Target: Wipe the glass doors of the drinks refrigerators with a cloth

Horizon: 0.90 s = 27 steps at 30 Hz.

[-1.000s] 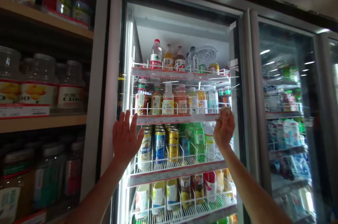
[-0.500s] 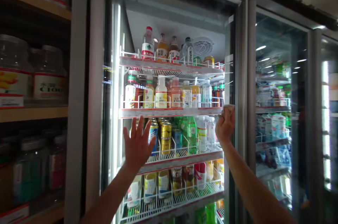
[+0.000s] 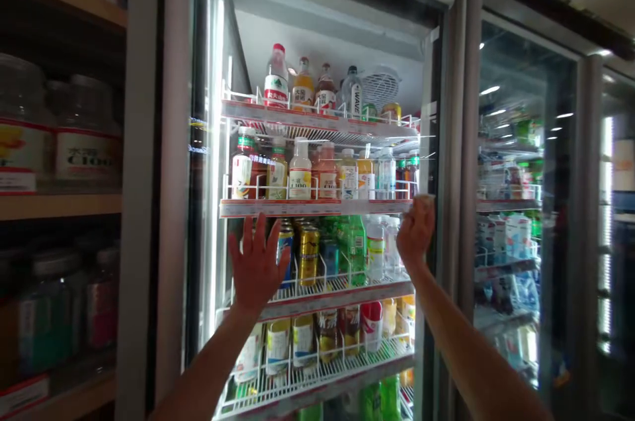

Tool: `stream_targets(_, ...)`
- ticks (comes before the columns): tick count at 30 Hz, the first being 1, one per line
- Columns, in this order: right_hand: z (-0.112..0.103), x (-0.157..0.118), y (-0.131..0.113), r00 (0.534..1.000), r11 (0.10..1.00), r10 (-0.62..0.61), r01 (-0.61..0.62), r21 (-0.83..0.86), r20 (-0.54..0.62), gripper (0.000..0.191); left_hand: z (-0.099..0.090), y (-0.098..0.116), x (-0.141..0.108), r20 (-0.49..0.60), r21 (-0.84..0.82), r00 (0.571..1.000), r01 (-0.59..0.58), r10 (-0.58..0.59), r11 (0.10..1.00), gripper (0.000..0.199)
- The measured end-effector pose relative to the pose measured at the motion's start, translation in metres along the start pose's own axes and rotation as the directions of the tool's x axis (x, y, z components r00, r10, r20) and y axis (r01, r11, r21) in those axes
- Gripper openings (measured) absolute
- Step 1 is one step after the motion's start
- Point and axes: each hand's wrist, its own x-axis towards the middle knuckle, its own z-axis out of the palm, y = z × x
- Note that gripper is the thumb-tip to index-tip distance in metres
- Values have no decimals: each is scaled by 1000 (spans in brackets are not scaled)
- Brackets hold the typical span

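Observation:
My left hand [image 3: 256,262] is spread flat with its fingers apart, at the glass door [image 3: 317,17] of a lit drinks cooler, and it holds nothing. Behind it stand several cans, among them a gold can [image 3: 309,254]. Near the door's right side, my right hand [image 3: 417,232] is closed around a small crumpled, light-coloured cloth [image 3: 424,198], of which only the top edge shows. Both hands appear to be at the glass, though actual contact is hard to confirm. A green bottle [image 3: 356,242] stands behind the glass between the hands.
Wire shelves [image 3: 317,208] inside the cooler carry bottles and cans. To the left, an open wooden shelf [image 3: 64,206] holds large bottles. A metal door frame [image 3: 456,143] separates this cooler from a second glass-door cooler [image 3: 516,103] on the right.
My right hand has shifted slightly left with the cloth, and its fingers are turned more inward. My left hand stays spread in about the same place. The view has moved a little.

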Motion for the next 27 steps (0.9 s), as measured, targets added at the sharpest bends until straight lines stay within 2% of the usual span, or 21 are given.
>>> stream_targets(1, 3, -7, -14, 999, 999, -43, 43, 20, 1, 50, 0, 0, 0, -1, -7, 1000, 6, -6, 1000, 66)
stream_targets(3, 6, -31, -54, 965, 966, -247, 240, 95, 83, 54, 0, 0, 0, -3, -26, 1000, 13, -13, 1000, 65)
stream_targets(4, 6, -43, -74, 919, 928, -364, 345, 142, 149, 56, 0, -1, 0, 0, -33, 1000, 13, -13, 999, 64)
stream_targets(5, 5, -53, -88, 850, 876, -478, 442, 195, 221, 57, -1, -1, 1, 2, -35, 1000, 15, -15, 999, 63)
stream_targets(6, 3, -60, -96, 795, 836, -546, 497, 231, 265, 57, -1, -1, 1, 6, -32, 1000, 18, -18, 999, 63)
stream_targets(7, 1, -62, -96, 769, 819, -573, 518, 248, 284, 57, -2, -1, 1, 8, -29, 1000, 18, -18, 999, 62)
stream_targets(8, 0, -60, -90, 786, 832, -552, 501, 237, 277, 57, -2, -1, 1, 10, -29, 1000, 18, -17, 999, 62)
stream_targets(9, -1, -54, -78, 840, 872, -486, 446, 202, 241, 56, -2, -1, 1, 10, -29, 1000, 17, -17, 999, 62)
stream_targets(11, 2, -38, -53, 959, 961, -266, 255, 108, 102, 56, -2, 0, 0, 12, -22, 1000, 18, -18, 1000, 62)
stream_targets(12, 5, -31, -46, 985, 984, -166, 163, 73, 34, 57, -2, 0, 0, 13, -13, 1000, 17, -17, 1000, 62)
stream_targets(13, 8, -27, -46, 994, 993, -106, 106, 56, -11, 58, -1, 0, 0, 12, -3, 1000, 17, -17, 1000, 62)
stream_targets(14, 11, -27, -52, 995, 993, -99, 100, 56, -22, 60, -1, 0, 0, 12, 7, 1000, 17, -17, 1000, 63)
stream_targets(16, 15, -37, -79, 974, 970, -224, 219, 105, 41, 63, -1, 0, 0, 3, 18, 1000, 14, -14, 1000, 63)
stream_targets(19, 14, -56, -116, 859, 872, -478, 440, 213, 184, 64, -2, -1, 0, 1, 29, 1000, 3, -3, 1000, 62)
stream_targets(20, 11, -58, -118, 827, 850, -520, 476, 226, 212, 63, -2, -1, 0, 1, 37, 1000, -3, 3, 999, 62)
stream_targets(21, 9, -56, -113, 820, 846, -528, 485, 222, 221, 61, -3, -1, -1, 4, 47, 1000, -12, 12, 999, 61)
stream_targets(22, 7, -51, -103, 839, 860, -504, 468, 201, 206, 59, -3, -1, -1, 6, 56, 1000, -19, 19, 998, 61)
stream_targets(23, 6, -44, -91, 876, 889, -452, 426, 169, 170, 57, -3, -1, -1, 8, 63, 1000, -23, 23, 998, 61)
stream_targets(25, 8, -30, -68, 962, 960, -268, 263, 98, 43, 53, -2, 0, -1, 4, 74, 1000, -26, 26, 997, 60)
stream_targets(27, 12, -26, -65, 987, 985, -154, 157, 78, -34, 51, -1, 0, -2, -4, 80, 1000, -24, 25, 996, 61)
